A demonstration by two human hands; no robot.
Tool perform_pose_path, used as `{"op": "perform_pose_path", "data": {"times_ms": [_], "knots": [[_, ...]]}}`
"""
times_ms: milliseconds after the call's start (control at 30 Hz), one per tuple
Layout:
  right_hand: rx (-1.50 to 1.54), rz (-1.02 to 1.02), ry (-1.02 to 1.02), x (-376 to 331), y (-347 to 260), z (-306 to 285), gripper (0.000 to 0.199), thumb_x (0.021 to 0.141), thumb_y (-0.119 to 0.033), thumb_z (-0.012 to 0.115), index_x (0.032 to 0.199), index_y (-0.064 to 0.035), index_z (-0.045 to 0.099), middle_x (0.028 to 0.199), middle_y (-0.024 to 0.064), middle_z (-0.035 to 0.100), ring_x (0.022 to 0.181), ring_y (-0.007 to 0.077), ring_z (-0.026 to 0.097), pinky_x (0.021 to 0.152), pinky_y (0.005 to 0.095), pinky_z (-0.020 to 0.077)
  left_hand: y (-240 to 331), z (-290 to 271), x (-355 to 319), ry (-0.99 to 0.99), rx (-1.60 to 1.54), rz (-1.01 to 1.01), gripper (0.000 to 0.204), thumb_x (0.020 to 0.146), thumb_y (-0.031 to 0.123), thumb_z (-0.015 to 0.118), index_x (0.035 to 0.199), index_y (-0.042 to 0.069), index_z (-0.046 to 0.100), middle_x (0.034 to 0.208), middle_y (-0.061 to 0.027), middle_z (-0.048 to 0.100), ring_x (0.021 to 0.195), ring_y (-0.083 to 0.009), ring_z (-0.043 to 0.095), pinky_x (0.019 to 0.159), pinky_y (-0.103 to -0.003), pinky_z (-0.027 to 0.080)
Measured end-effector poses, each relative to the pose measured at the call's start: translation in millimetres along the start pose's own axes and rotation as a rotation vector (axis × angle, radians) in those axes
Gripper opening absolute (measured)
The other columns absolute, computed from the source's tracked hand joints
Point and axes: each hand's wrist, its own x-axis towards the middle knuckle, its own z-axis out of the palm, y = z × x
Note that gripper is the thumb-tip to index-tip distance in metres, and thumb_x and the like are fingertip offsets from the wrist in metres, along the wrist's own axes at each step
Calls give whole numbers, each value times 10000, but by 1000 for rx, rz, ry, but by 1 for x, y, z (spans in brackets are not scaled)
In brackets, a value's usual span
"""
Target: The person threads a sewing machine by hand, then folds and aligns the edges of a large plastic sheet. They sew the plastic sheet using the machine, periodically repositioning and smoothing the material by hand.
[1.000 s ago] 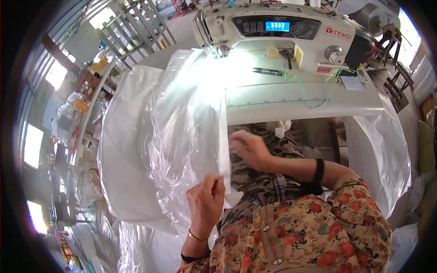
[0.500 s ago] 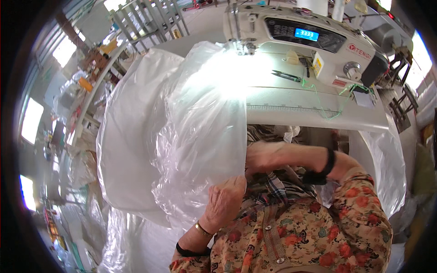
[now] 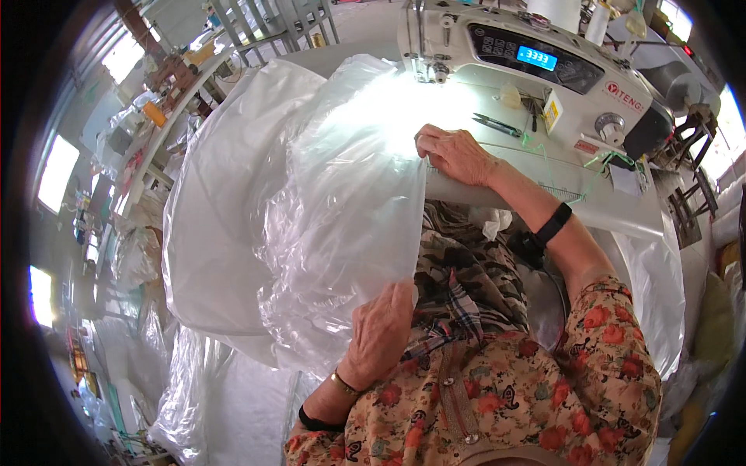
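A large sheet of clear plastic film drapes over the left part of the sewing machine table, its far end under the lit needle area. With closed fingers my left hand grips the film's right edge close to my body. Farther up that same edge, my right hand pinches the film just in front of the machine head. The white sewing machine stands at the far right of the film, its small display lit blue. Glare from the lamp washes out the film near the needle.
Dark thread snips lie on the machine bed, with loose green thread to their right. A grey metal chair stands beyond the table. More clear film hangs at the lower left, near a cluttered shelf.
My right hand has swung up from near my lap to the film's edge by the machine and now pinches it. The left hand still grips the lower edge.
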Motion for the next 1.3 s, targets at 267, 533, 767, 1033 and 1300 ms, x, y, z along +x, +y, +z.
{"op": "perform_pose_path", "data": {"times_ms": [267,533,767,1033,1300], "knots": [[24,-6,-38,13,5,5,119,916,-177,544,954,-74,497,923,58,567,783,272,638,651,413,518,-5,6,-7,58,27,2,332,884,-15,546,1216,-14,554,902,-183,637,763,-342,641,638,-409,499],[-42,5,56,21,9,15,193,874,-227,630,973,-88,539,959,51,559,766,244,647,636,392,536,-30,24,-3,49,25,-73,366,818,-50,527,1170,-5,613,868,-173,621,724,-341,626,631,-409,490],[-217,243,138,18,10,19,278,840,-292,658,931,-30,632,957,94,622,995,259,605,866,416,476,-39,25,31,-23,94,25,231,774,36,559,970,42,682,838,-132,596,753,-335,620,643,-429,488],[-200,319,74,21,12,30,441,945,-404,530,891,15,655,819,170,650,868,292,641,831,431,463,-57,10,90,47,221,112,126,763,34,593,853,37,680,770,-141,600,706,-349,616,607,-424,475],[-61,310,-32,19,4,14,322,903,-301,588,937,16,628,992,185,627,1011,318,569,905,444,418,-67,13,167,90,385,206,131,828,126,565,811,79,686,759,-165,607,686,-351,619,600,-436,475]]}}
